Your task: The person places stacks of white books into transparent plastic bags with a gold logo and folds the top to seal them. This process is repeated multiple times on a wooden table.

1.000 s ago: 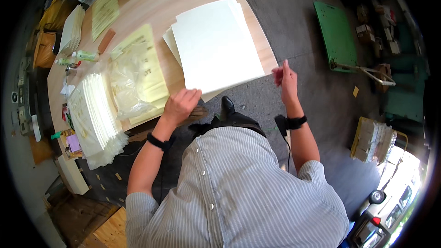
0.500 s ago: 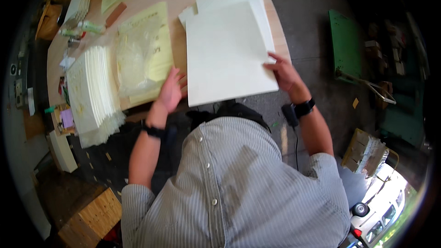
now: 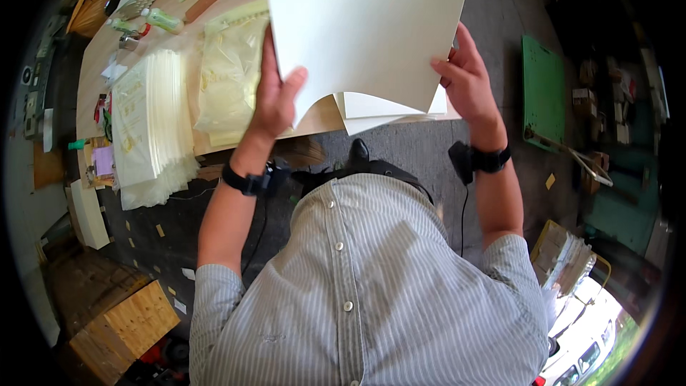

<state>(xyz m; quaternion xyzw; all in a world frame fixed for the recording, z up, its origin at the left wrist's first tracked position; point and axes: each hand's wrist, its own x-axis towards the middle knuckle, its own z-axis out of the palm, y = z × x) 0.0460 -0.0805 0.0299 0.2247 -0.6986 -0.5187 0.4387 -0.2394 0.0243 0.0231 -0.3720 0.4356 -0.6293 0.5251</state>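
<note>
Between my two hands a large white sheet is raised off the table, its lower edge bowed. My left hand grips its left edge, thumb on top and fingers behind. On the opposite edge my right hand pinches it, thumb in front. How many sheets I hold cannot be made out. Below it, more white sheets lie at the table's front edge. Left of my left hand lies a clear plastic bag over yellow printed sheets.
A thick stack of bagged pale sheets overhangs the front edge of the wooden table. Plastic bottles and a reddish-brown block stand farther back. A green panel cart is on the floor at right.
Both hands have closed on the white sheet's sides and lifted it up and away from me. The white sheets beneath now show below its lower edge.
</note>
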